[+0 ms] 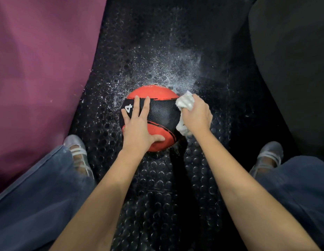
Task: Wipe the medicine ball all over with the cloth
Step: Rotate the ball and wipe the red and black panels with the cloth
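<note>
A red and black medicine ball (162, 109) with a white "4" on its left side rests on the black studded floor mat (157, 187) between my feet. My left hand (137, 125) lies flat on top of the ball, fingers spread, thumb on the near red part. My right hand (197, 115) grips a crumpled white cloth (185, 103) and presses it against the ball's right side. More of the cloth pokes out below that hand. The ball's underside and far side are hidden.
White powder or spray droplets (168, 69) are scattered on the mat beyond the ball. A purple padded surface (39, 60) rises on the left and a dark bulky shape (293, 60) on the right. My legs in blue jeans and grey shoes (77, 151) flank the ball.
</note>
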Demonstrator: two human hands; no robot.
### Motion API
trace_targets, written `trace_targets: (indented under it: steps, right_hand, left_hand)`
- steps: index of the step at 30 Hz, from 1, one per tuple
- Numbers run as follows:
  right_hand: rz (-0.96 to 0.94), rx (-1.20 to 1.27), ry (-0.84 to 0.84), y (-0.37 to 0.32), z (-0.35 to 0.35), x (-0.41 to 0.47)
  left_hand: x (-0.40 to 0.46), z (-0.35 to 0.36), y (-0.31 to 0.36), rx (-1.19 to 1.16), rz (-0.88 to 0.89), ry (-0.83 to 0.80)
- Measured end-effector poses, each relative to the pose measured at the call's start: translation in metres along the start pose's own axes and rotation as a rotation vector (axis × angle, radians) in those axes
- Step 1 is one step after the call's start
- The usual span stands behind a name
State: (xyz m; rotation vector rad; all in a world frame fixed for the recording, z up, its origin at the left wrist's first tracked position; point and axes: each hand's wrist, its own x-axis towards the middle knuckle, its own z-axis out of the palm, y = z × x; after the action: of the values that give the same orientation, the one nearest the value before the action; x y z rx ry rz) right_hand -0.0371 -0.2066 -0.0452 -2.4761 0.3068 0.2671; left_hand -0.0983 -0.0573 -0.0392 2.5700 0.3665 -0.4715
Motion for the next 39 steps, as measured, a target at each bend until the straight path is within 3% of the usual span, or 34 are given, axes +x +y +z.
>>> trace_targets:
  steps: [5,11,16,21,26,31,37,39]
  right_hand:
    - [-0.193,-0.017,-0.012,-0.014,0.002,-0.017]
    - [0.121,0.047,-0.038,0.008,0.001,0.018]
    - [-0.073,0.005,-0.033,-0.003,0.004,-0.001]
    - [0.073,0.022,-0.063,0.004,0.001,0.023]
    - [-0.119,-0.038,-0.029,-0.005,0.003,-0.005]
    - [0.143,0.102,-0.044,0.005,0.000,0.014]
    - [-0.038,0.100,0.018,0.003,0.009,-0.034]
    - [0.058,0.123,0.054,0.007,0.011,-0.024]
  left_hand:
    - [0.003,-0.004,-0.003,-0.024,-0.007,-0.007]
    - [-0.001,0.002,0.000,-0.011,0.036,0.013]
    - [0.002,0.000,-0.007,-0.059,0.009,0.018]
    - [-0.006,0.006,-0.014,-0.055,0.053,0.037]
    - [-0.004,0.006,-0.013,-0.066,0.034,0.032]
    - [-0.007,0.005,-0.009,-0.078,0.042,0.031]
    - [-0.001,0.000,-0.012,-0.087,0.068,0.070]
    - [-0.003,0.001,-0.012,-0.091,0.061,0.065]
